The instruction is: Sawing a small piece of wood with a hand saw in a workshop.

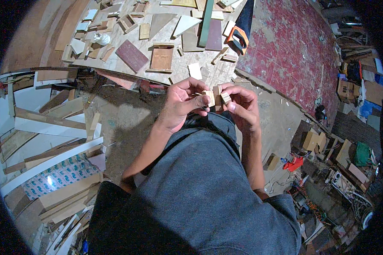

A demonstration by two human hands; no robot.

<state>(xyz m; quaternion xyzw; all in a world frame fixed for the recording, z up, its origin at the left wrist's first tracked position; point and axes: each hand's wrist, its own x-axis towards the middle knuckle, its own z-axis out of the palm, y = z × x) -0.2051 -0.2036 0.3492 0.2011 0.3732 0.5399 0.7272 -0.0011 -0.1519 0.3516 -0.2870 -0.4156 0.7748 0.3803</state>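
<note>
My left hand [184, 103] pinches a pale small wooden block [210, 99] between thumb and fingers, over my lap. Facing it, my right hand [246, 105] grips another small wooden block [226, 98] with a striped side. A browner wooden piece [218, 96] stands between the two blocks. Whether the three pieces are joined or only touch, I cannot tell. The fingers hide part of each block. Just beyond my hands, a pale flat offcut [195, 71] lies at the near edge of the plywood worktop [110, 63].
On the worktop are a shallow wooden tray [161, 58], a dark red panel [132, 55], a green strip [207, 23], and a handsaw with an orange-and-black handle [238, 39]. Boards and offcuts [51, 127] pile up at left. Cables and tools [344, 187] clutter the right floor.
</note>
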